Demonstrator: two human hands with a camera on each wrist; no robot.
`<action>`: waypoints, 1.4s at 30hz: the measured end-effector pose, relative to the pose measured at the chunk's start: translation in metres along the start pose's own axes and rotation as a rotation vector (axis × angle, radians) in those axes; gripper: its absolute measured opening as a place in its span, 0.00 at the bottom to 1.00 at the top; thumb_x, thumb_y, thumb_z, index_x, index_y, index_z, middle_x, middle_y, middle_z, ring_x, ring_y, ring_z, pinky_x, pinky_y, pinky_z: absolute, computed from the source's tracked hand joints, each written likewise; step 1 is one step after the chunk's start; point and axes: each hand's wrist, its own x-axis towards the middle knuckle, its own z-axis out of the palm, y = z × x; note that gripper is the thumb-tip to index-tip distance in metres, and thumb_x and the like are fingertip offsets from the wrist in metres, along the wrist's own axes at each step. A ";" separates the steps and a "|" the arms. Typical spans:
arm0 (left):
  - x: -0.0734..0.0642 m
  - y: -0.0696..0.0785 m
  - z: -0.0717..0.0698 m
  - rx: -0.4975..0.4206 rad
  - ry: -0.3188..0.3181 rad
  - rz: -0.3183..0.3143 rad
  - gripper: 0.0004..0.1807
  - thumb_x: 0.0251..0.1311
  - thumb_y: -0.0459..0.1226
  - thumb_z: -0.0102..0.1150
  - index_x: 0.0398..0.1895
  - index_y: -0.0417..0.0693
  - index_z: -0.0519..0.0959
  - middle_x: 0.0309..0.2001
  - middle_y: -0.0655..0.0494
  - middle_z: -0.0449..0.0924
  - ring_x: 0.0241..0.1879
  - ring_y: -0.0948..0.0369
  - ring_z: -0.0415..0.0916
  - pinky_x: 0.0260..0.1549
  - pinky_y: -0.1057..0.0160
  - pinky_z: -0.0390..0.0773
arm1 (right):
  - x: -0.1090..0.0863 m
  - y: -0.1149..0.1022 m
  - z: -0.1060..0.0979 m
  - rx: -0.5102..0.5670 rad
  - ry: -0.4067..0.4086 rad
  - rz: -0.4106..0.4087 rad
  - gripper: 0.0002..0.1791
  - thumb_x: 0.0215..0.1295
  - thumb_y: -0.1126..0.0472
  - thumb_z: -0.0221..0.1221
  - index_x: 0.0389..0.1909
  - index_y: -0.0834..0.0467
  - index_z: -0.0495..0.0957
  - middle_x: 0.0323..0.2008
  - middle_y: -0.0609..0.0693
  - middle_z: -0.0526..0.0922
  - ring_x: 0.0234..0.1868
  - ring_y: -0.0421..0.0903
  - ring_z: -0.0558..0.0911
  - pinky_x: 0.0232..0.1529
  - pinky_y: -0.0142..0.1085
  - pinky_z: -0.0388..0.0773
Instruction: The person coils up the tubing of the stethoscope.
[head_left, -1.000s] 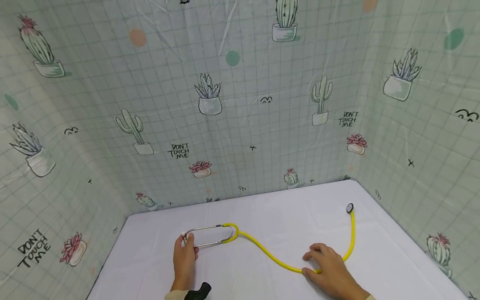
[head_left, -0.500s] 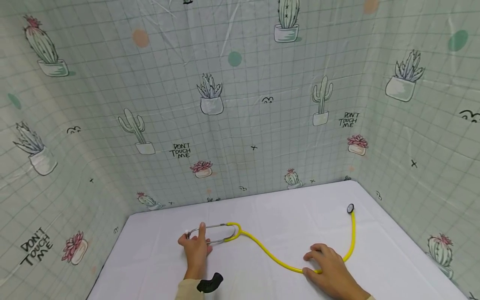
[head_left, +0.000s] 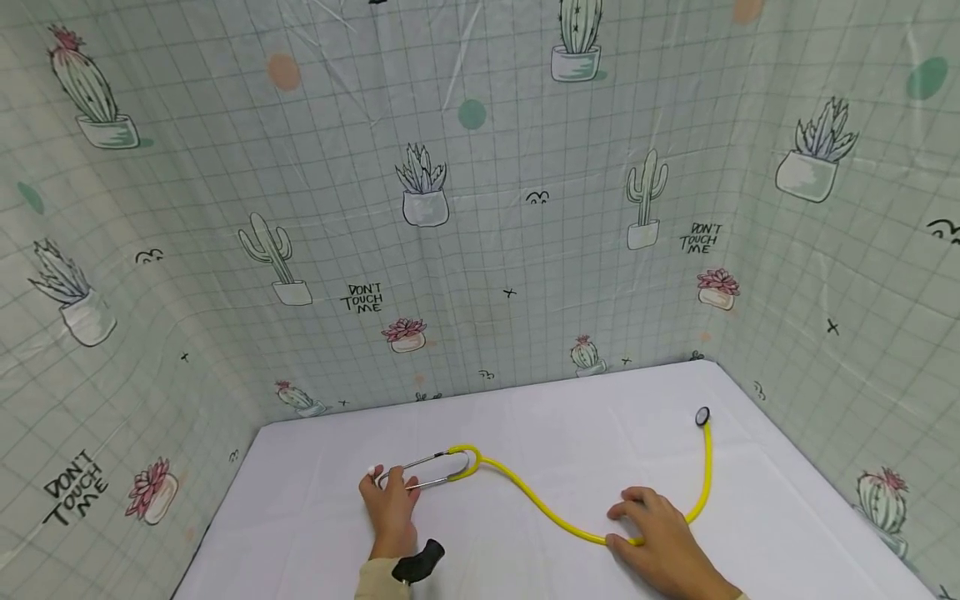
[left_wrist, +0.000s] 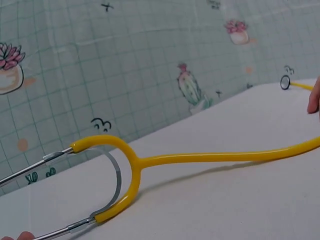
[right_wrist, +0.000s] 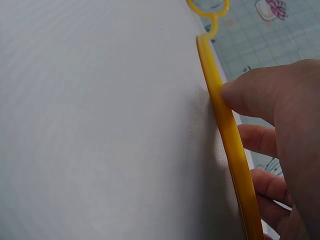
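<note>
A stethoscope with yellow tubing (head_left: 551, 512) lies stretched across the white table. Its metal ear tubes (head_left: 427, 468) point left, and its round chest piece (head_left: 702, 416) lies at the far right. My left hand (head_left: 390, 512) holds the ear tubes near their tips, which the fingers partly hide. In the left wrist view, the yellow fork (left_wrist: 131, 165) stands clear of my fingertips (left_wrist: 25, 235). My right hand (head_left: 663, 533) rests over the tubing, its thumb touching it and the other fingers loosely bent. The right wrist view shows this thumb (right_wrist: 250, 92) against the tube (right_wrist: 227, 135).
The white table (head_left: 510, 425) bears the stethoscope. A hanging cloth (head_left: 480, 250) printed with cacti and a grid closes off the back and both sides. A black strap piece (head_left: 418, 562) sits at my left wrist.
My left hand has shifted a little right and changed its hold on the ear tubes, its fingers spreading and drawing in again. The ear tubes now slant more. My right hand stays put.
</note>
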 end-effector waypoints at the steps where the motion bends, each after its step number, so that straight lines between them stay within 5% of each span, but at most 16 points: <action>1: 0.000 0.000 -0.001 -0.019 -0.001 -0.007 0.26 0.72 0.35 0.44 0.66 0.39 0.48 0.58 0.32 0.60 0.49 0.43 0.75 0.55 0.47 0.76 | 0.000 0.000 0.000 0.000 -0.004 0.003 0.12 0.59 0.44 0.69 0.40 0.41 0.81 0.55 0.50 0.75 0.55 0.54 0.74 0.55 0.56 0.70; 5: 0.000 -0.001 -0.001 -0.029 0.016 -0.027 0.24 0.69 0.34 0.44 0.64 0.39 0.50 0.50 0.37 0.64 0.45 0.50 0.76 0.52 0.50 0.78 | 0.000 0.000 0.001 0.000 -0.003 0.006 0.11 0.59 0.45 0.70 0.40 0.41 0.81 0.55 0.50 0.75 0.56 0.54 0.74 0.56 0.56 0.69; 12: -0.001 -0.001 -0.002 -0.060 0.051 -0.041 0.20 0.64 0.31 0.45 0.55 0.37 0.55 0.52 0.37 0.66 0.38 0.57 0.79 0.39 0.61 0.81 | -0.001 -0.002 0.001 -0.003 0.017 -0.015 0.11 0.58 0.47 0.70 0.40 0.41 0.81 0.55 0.50 0.75 0.53 0.52 0.75 0.55 0.54 0.71; 20: -0.002 -0.003 -0.001 -0.151 0.067 -0.048 0.14 0.69 0.32 0.41 0.53 0.39 0.54 0.43 0.42 0.66 0.39 0.56 0.76 0.46 0.47 0.81 | 0.001 -0.006 0.002 -0.010 0.010 -0.034 0.11 0.57 0.50 0.71 0.40 0.44 0.82 0.53 0.52 0.76 0.53 0.53 0.75 0.58 0.56 0.69; 25: -0.001 -0.006 0.002 -0.163 0.067 -0.052 0.19 0.75 0.36 0.46 0.57 0.39 0.50 0.50 0.40 0.63 0.41 0.55 0.74 0.52 0.41 0.77 | 0.001 -0.009 0.002 -0.020 -0.023 0.000 0.12 0.57 0.50 0.71 0.40 0.44 0.83 0.54 0.53 0.76 0.53 0.53 0.74 0.58 0.54 0.70; 29: 0.000 -0.010 0.000 -0.173 0.040 -0.039 0.22 0.76 0.37 0.47 0.58 0.39 0.48 0.54 0.37 0.62 0.42 0.55 0.75 0.53 0.41 0.76 | 0.001 -0.012 0.003 -0.037 -0.028 0.003 0.14 0.53 0.50 0.73 0.39 0.44 0.83 0.53 0.53 0.76 0.53 0.53 0.74 0.55 0.51 0.71; 36: -0.006 -0.018 -0.008 -0.318 -0.039 0.001 0.11 0.78 0.34 0.39 0.52 0.43 0.49 0.53 0.39 0.59 0.40 0.55 0.79 0.51 0.50 0.79 | 0.002 -0.019 0.006 -0.112 -0.008 -0.041 0.15 0.50 0.49 0.75 0.37 0.45 0.83 0.49 0.56 0.77 0.53 0.56 0.75 0.55 0.58 0.69; 42: -0.008 -0.022 -0.011 -0.395 -0.046 0.009 0.08 0.77 0.33 0.34 0.52 0.45 0.49 0.53 0.40 0.61 0.46 0.52 0.81 0.48 0.54 0.81 | 0.002 -0.025 0.009 -0.154 0.007 -0.022 0.13 0.49 0.49 0.75 0.35 0.42 0.83 0.49 0.57 0.77 0.52 0.57 0.76 0.54 0.58 0.69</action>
